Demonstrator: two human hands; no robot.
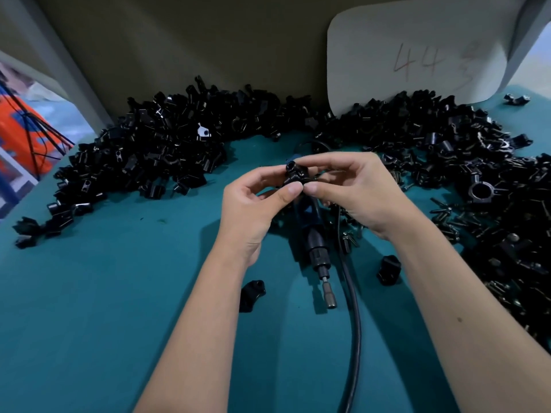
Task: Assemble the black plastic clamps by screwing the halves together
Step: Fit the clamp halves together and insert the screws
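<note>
Both my hands meet above the middle of the teal table. My left hand (256, 201) and my right hand (354, 189) together pinch a small black plastic clamp (293, 173), thumbs touching under it; its round hole faces up. Beneath the hands lies an electric screwdriver (317, 248), its bit pointing toward me, with a black cable (354, 308) running down to the near edge. Two loose clamp halves lie near my forearms: one on the left (252, 295) and one on the right (389, 269). Small screws (450, 219) are scattered to the right.
Large heaps of black clamp parts cover the back left (149, 150) and the right side (492, 189) of the table (104, 323). A white card marked 44 (417, 55) leans on the back wall. A grey post (59, 61) stands at the far left.
</note>
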